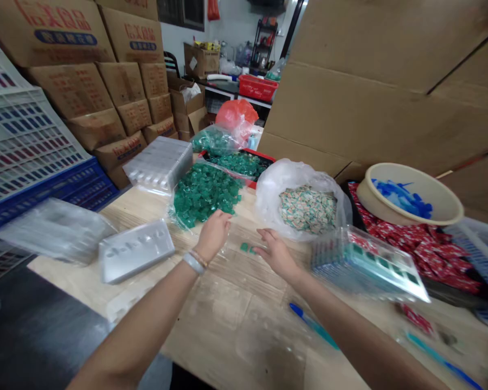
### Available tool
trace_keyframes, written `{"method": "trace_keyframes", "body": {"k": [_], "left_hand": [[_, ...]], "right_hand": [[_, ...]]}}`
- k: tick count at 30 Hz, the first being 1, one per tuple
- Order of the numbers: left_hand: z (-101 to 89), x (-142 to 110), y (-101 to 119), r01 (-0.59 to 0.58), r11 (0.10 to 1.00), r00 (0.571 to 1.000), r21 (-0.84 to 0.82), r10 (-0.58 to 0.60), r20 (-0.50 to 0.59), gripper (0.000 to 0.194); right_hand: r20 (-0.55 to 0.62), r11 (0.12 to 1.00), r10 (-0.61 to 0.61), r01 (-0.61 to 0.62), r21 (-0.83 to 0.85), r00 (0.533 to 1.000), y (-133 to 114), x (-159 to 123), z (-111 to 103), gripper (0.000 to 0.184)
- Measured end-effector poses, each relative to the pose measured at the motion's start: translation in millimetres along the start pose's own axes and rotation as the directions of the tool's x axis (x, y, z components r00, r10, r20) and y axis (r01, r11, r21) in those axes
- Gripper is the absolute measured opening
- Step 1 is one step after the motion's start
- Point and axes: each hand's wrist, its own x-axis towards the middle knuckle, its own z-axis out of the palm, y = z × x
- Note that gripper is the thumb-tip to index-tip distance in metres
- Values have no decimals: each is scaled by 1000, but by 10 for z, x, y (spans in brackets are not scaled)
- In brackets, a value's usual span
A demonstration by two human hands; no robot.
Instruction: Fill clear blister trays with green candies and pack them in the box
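Note:
My left hand [213, 235] is at the near edge of a heap of small green pieces [203, 195] in a clear bag, its fingers curled together; anything they hold is hidden. Over the wooden table [211, 319], my right hand [274, 253] has its fingers apart, with the thumb beside two flat green squares [247, 247]. Beyond that hand stands an open white plastic bag [270, 189] of small patterned pieces [307, 208]. On the right, a stack of clear trays [370, 265] shows green squares in the top tray's pockets.
Clear plastic trays [136, 249] lie on the left, with another stack [162, 162] behind. A blue pen-like tool [313, 325] rests under my right forearm. At right are red packets [427, 252] and a cream bowl [410, 203] with blue pieces. Cardboard boxes [69, 89] rise behind.

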Motion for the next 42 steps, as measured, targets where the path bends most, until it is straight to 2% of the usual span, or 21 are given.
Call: {"method": "trace_keyframes", "body": {"k": [3, 8, 10, 11, 12, 13, 14, 15, 16, 17, 18, 20, 22, 24, 27, 29, 32, 34, 36, 40, 42], "left_hand": [[-87, 249, -118, 71, 965, 996, 253, -82, 31, 22], [-54, 362, -244, 56, 964, 997, 258, -67, 32, 23], [-118, 360, -309, 83, 991, 996, 108, -80, -36, 19], [-168, 362, -341, 138, 989, 986, -56, -142, -83, 17], [-224, 366, -371, 212, 936, 963, -280, -249, -105, 15], [-279, 369, -397, 283, 800, 924, -530, -375, -72, 14], [-329, 369, -418, 334, 580, 878, -743, -479, 20, 14], [-368, 364, -434, 360, 327, 838, -874, -525, 148, 15], [-397, 354, -448, 363, 85, 814, -928, -513, 272, 16], [-413, 340, -459, 354, -117, 806, -928, -465, 366, 17], [-420, 325, -470, 340, -267, 807, -902, -410, 426, 19], [-418, 298, -492, 312, -445, 807, -839, -342, 481, 18], [-419, 282, -510, 288, -526, 800, -800, -328, 503, 14], [-435, 273, -510, 272, -537, 793, -799, -345, 502, 15], [-466, 229, -411, 295, -458, 777, -839, -397, 489, 14], [-459, 145, -245, 365, -388, 778, -846, -372, 507, 26], [-338, -62, 106, 520, -305, 778, -798, -218, 589, 32], [-169, -216, 312, 582, -257, 766, -772, -147, 626, 22], [35, -348, 431, 577, -196, 776, -793, -172, 607, 13], [332, -509, 449, 545, -54, 788, -837, -309, 533, 13], [365, -544, 440, 560, -68, 771, -826, -323, 549, 12]], "right_hand": [[-19, 1000, -24, 24, 0, 1000, -92, 427, -45, 24], [-16, 978, 120, -122, -168, 993, -59, 1130, 9, 23], [9, 958, 139, -132, -254, 990, 21, 1334, 59, 26], [31, 948, 149, -134, -287, 988, 60, 1425, 93, 27], [55, 941, 160, -135, -311, 986, 94, 1510, 132, 27], [80, 937, 172, -137, -322, 982, 122, 1587, 175, 26], [105, 931, 184, -139, -338, 977, 141, 1656, 218, 24], [127, 925, 196, -140, -352, 972, 150, 1717, 259, 22], [144, 921, 204, -140, -363, 968, 150, 1767, 292, 22], [155, 919, 207, -138, -368, 966, 141, 1807, 314, 22], [160, 920, 205, -135, -369, 965, 124, 1834, 320, 22], [154, 925, 193, -128, -357, 969, 81, 1833, 276, 22], [116, 937, 173, -127, -327, 978, 54, 1713, 160, 23], [27, 958, 156, -144, -248, 987, 70, 1423, -1, 26], [-134, 982, 190, -187, 33, 973, 145, 695, -219, 24], [-161, 951, 262, -227, 209, 952, 183, 164, -283, 21], [-114, 925, 312, -274, 262, 943, 179, -356, -239, 20], [-84, 944, 272, -249, 214, 959, 140, -445, -163, 19], [-22, 971, 218, -215, 100, 976, 89, -398, -91, 19], [128, 961, 222, -194, -196, 967, 34, -276, -16, 18], [160, 949, 222, -175, -263, 962, 27, -283, -32, 19]]}}
